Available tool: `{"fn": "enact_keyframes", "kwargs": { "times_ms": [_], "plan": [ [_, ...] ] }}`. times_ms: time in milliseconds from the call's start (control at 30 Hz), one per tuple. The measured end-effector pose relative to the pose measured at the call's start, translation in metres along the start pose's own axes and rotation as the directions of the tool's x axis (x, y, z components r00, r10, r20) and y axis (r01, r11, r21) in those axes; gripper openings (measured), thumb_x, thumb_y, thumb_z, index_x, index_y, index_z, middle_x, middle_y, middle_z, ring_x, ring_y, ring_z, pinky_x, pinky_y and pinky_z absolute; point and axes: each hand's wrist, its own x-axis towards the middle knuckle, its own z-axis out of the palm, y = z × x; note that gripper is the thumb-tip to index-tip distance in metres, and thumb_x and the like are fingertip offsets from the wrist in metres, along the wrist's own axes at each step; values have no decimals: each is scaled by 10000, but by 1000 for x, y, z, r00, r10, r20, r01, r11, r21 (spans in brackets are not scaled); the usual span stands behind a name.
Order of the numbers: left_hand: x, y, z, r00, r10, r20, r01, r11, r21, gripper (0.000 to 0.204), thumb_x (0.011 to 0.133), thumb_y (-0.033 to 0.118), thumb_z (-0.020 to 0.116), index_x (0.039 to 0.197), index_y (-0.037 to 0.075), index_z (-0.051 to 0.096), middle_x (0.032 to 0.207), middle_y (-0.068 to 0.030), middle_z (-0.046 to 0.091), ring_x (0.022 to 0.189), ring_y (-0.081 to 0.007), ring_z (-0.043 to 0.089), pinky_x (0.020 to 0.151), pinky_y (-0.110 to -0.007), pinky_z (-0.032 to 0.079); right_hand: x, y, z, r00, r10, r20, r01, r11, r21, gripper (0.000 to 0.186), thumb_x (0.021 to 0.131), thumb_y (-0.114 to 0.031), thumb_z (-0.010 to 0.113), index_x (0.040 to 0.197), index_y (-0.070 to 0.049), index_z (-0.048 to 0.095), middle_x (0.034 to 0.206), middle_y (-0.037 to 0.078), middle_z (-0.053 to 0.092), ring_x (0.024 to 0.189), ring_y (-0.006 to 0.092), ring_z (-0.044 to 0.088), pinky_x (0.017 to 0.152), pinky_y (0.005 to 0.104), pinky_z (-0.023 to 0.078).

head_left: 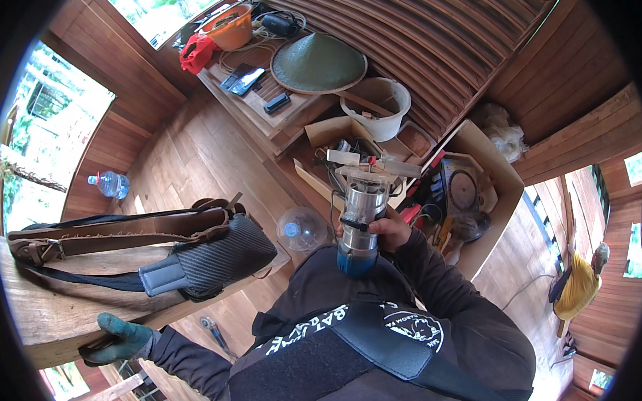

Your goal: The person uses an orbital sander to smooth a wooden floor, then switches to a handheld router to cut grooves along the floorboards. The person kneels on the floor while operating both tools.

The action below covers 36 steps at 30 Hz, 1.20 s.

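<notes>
My right hand point(393, 231), ungloved, is closed around a trim router point(363, 220) in front of my chest. Its silver body stands upright with the blue end down and the base plate up; pale flat strips stick out on both sides of the base. My left hand point(122, 340) wears a green and dark work glove. Its thumb stands apart from the fingers, beside the edge of a thick wooden board point(62, 326), and nothing shows in it. On that board lie a brown leather belt point(115, 237) and a black textured pouch point(223, 257) with a strap.
Ahead, a wooden bench carries a conical hat point(319, 62), an orange bucket point(229, 29) and a phone point(242, 79). A white bucket point(378, 107) and a cardboard box point(501, 200) of tools stand nearby. A clear jug point(301, 229) and a water bottle point(109, 185) are on the floor.
</notes>
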Motion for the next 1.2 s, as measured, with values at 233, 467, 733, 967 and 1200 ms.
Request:
{"fn": "enact_keyframes", "kwargs": {
  "times_ms": [233, 467, 733, 967, 1200],
  "plan": [
    [-2, 5, 2, 999, -50, -7, 49, 994, -101, 919, 870, 617, 812, 1350, -79, 450, 1164, -190, 428, 1102, -363, 559, 876, -504, 528, -2, 1, 0, 1000, -9, -15, 9, 1000, 22, 756, 745, -330, 855, 1368, -12, 569, 1199, 196, 717, 1148, 365, 706, 1030, 523, 552],
    [-3, 11, 1, 995, -97, 10, 98, 992, -78, 931, 868, 610, 816, 1367, -82, 442, 1178, -192, 430, 1122, -364, 561, 908, -520, 535, 0, -1, 0, 1000, -4, 16, 4, 1000, 12, 748, 749, -340, 837, 1364, -9, 570, 1196, 207, 715, 1150, 367, 707, 1027, 519, 556],
    [-2, 4, 0, 997, -77, 6, 77, 996, -42, 953, 870, 626, 807, 1374, -88, 428, 1190, -203, 428, 1124, -373, 561, 919, -529, 533, 0, 0, 0, 1000, 2, -6, -1, 1000, 29, 742, 747, -337, 839, 1358, -6, 578, 1189, 212, 724, 1143, 365, 710, 1034, 518, 554],
    [-3, 6, 1, 997, -79, 11, 79, 993, -92, 940, 877, 612, 808, 1372, -91, 428, 1174, -193, 424, 1098, -362, 555, 896, -521, 531, 1, -1, 1, 1000, 7, 20, -8, 999, 38, 752, 741, -341, 844, 1360, -7, 579, 1195, 207, 723, 1133, 359, 712, 1036, 516, 550],
    [-2, 9, 0, 996, -86, 22, 88, 993, -74, 948, 871, 618, 810, 1373, -91, 430, 1180, -193, 421, 1109, -362, 550, 896, -522, 530, 1, 1, 1, 1000, -2, -6, 2, 1000, 19, 761, 741, -335, 839, 1374, -17, 562, 1196, 196, 713, 1131, 356, 708, 1023, 516, 556]
  ]
}}
